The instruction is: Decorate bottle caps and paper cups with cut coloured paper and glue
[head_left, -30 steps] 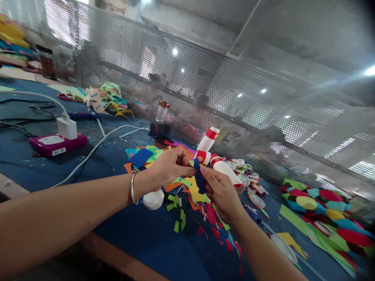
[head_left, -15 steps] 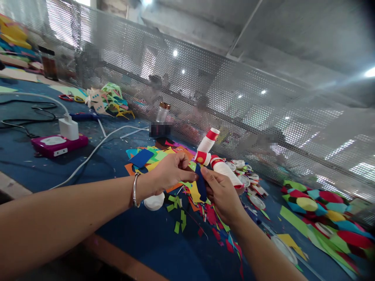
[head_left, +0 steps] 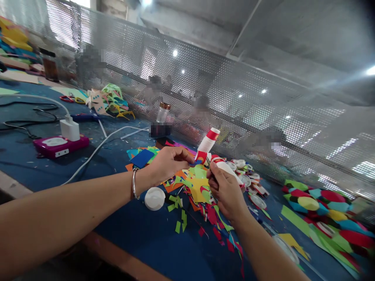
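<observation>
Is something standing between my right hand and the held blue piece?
Only a thin, unclear item at your right hand; nothing else visible. Your left hand holds the blue piece; a red cup is behind.

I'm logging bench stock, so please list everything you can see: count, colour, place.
Table: one, blue, beneath items
Paper scraps: many, multicoloured, centre and upper left
Paper cups: several, red-and-white, behind scraps
Round container: one, white, near scraps
Box: one, magenta, left
Charger: one, white, on box
Cables: several, white and black, left
Jar: one, clear, back centre
Bottle: one, dark, upper left
Screen: one, grey, behind table
Patterned pieces: several, multicoloured, right
Bracelet: one, silver, left wrist
Left hand: one, fingers on blue scrap
Right hand: one, beside cups, grip unclear
</observation>
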Tool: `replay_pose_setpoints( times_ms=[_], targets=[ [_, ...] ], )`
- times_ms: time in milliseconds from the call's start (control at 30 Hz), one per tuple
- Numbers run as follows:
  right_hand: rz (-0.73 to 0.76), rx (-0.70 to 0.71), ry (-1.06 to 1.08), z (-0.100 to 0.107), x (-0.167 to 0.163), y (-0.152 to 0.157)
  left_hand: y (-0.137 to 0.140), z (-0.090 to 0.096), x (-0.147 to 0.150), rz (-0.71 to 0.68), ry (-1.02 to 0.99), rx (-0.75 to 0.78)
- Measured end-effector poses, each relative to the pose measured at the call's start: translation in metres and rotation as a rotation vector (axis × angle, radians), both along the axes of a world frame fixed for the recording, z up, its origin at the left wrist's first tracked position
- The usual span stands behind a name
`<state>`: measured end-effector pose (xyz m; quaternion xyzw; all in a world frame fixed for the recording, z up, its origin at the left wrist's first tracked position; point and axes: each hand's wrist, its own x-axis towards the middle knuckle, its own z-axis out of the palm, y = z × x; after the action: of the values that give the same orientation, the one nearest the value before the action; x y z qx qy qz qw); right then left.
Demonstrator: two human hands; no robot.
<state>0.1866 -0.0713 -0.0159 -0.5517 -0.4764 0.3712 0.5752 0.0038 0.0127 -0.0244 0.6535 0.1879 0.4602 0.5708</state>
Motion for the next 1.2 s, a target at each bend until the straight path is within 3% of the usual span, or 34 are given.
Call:
replay_pose_setpoints(
  times_ms=[167,533,667,1000,1200],
  targets=[
    [0.007,-0.011,0.01,0.0,0.001,0.0,-0.003,0.003,-0.003,0.014,0.065,0.094],
    [0.081,-0.114,-0.028,0.0,-0.001,-0.002,0.007,0.0,-0.002,0.064,0.008,0.091],
    [0.13,-0.153,-0.051,-0.001,-0.001,-0.003,0.011,-0.001,-0.004,-0.017,0.045,0.049],
    [0.2,-0.205,-0.124,0.0,0.002,-0.003,0.017,0.006,-0.011,-0.206,0.202,0.213],
    [0.218,-0.232,-0.17,0.001,-0.001,-0.005,0.02,0.001,-0.008,-0.283,0.211,0.23]
  ],
)
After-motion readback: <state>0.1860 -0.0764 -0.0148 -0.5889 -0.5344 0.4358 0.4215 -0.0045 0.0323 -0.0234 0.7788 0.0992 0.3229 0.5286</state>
